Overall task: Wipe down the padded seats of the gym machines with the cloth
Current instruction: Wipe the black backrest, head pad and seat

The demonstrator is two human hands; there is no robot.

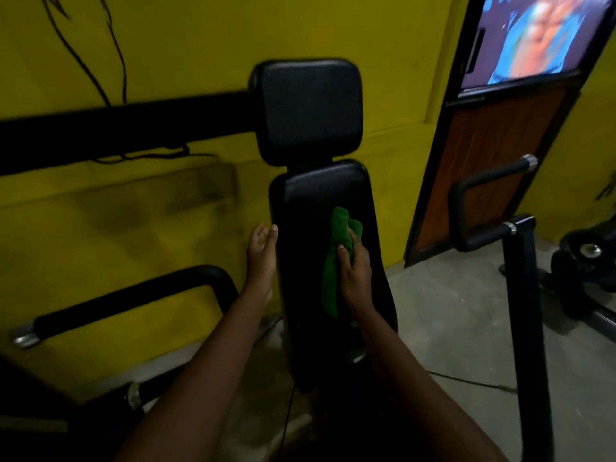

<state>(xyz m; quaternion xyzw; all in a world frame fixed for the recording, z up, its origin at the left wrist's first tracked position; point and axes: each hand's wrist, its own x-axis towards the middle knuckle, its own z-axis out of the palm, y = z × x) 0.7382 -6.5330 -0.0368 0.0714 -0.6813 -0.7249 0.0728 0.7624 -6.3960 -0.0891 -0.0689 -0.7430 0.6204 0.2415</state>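
My right hand [355, 275] lies on the long black back pad [310, 228] of the machine, fingers curled and clamped on the green cloth [336, 261], pressing it flat to the vinyl. The cloth is bunched up at the top, above my fingertips, and trails down in a strip along the left side of my hand, right of the pad's middle line. My left hand [261, 258] sits at the pad's left edge, fingers straight and close together, holding nothing; fingertips touch the rim (whether the palm presses the side I cannot tell). Above the long pad, a squarish head pad [308, 110], dark and upright, just meeting its top. Behind both: yellow wall [166, 45]. Black handle bar [126, 298] with a chrome end low on the left, another handle [490, 181] to the right. Grey concrete floor [450, 311] right of the pad.
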